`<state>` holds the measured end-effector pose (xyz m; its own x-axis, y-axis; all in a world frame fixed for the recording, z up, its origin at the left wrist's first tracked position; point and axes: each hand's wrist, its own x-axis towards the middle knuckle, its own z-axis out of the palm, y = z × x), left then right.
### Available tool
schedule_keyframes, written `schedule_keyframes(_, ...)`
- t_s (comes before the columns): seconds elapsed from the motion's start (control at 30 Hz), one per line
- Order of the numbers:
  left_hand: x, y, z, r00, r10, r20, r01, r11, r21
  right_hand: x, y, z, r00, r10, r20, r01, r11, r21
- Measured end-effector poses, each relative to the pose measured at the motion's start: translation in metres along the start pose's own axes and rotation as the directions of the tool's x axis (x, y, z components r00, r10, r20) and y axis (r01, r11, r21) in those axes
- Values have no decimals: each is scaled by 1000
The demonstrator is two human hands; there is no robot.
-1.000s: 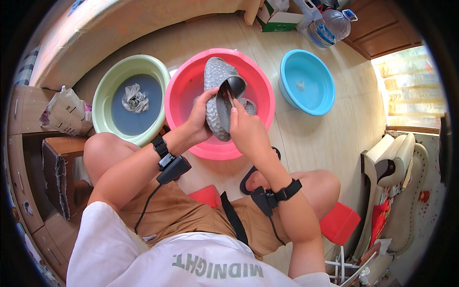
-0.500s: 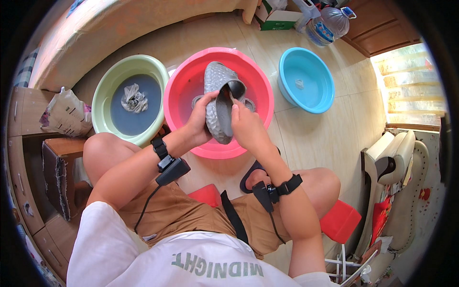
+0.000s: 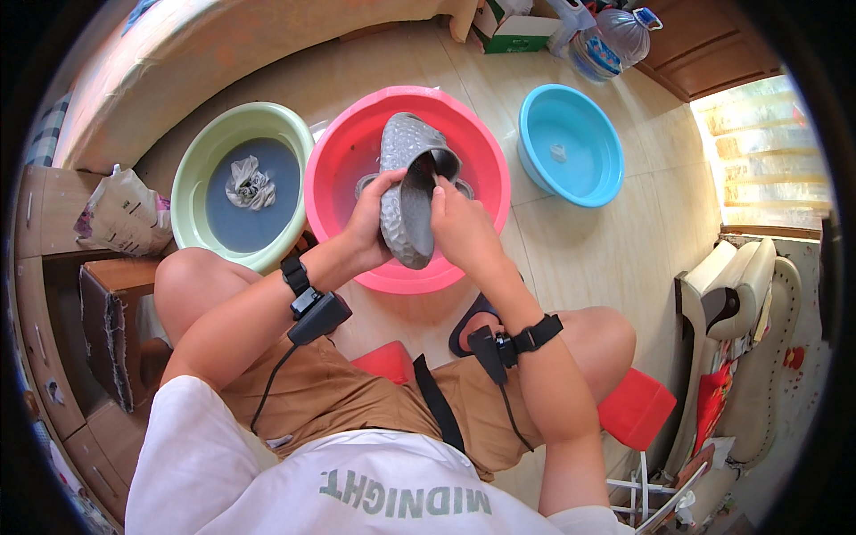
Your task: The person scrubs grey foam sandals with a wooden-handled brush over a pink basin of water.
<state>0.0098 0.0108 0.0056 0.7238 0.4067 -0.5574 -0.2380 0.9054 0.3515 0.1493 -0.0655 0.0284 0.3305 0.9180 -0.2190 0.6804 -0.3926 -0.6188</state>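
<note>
A grey clog (image 3: 408, 218) with a bumpy outer surface is tilted over the pink basin (image 3: 343, 125), its opening turned up toward me. Along its left side, my left hand (image 3: 367, 223) is closed around the edge. The fingers of my right hand (image 3: 465, 230) pinch a slim handle (image 3: 435, 175) that reaches into the toe of the clog. Whatever sits at the far end of that handle is hidden inside. Grey edges of another thing show in the water on both sides of the clog, mostly covered by it.
A pale green basin (image 3: 187, 192) with dark water and a wet crumpled cloth (image 3: 251, 184) stands at the left. To the right is a blue basin (image 3: 533, 160) holding water. A large clear water bottle (image 3: 615, 43) and a box (image 3: 513, 40) are at the far right.
My right hand has shifted slightly, and the handle sits a little differently in the clog. The clog and my left hand are nearly where they were.
</note>
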Motion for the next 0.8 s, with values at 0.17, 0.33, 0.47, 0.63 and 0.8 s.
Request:
schedule_keyframes(0.17,-4,10,11,1000,-12,-8,12,999,-44,-12,-11,0,998,-63,-18,63,998,-10)
schedule_keyframes(0.33,-2,5,8,998,-24,51,26,999,-28,1,1,-2,996,-40,-76,29,991,-133)
schedule_keyframes(0.47,-3,0,12,999,-30,18,30,999,-27,0,-1,-5,998,-2,-59,-8,985,-170)
schedule_keyframes(0.63,1,8,9,1000,-16,9,16,999,-50,-12,-7,-3,999,-35,-5,34,987,-157)
schedule_keyframes(0.8,15,20,-1,998,61,-24,-62,998,-22,-27,-17,-9,998,-57,30,63,966,-250)
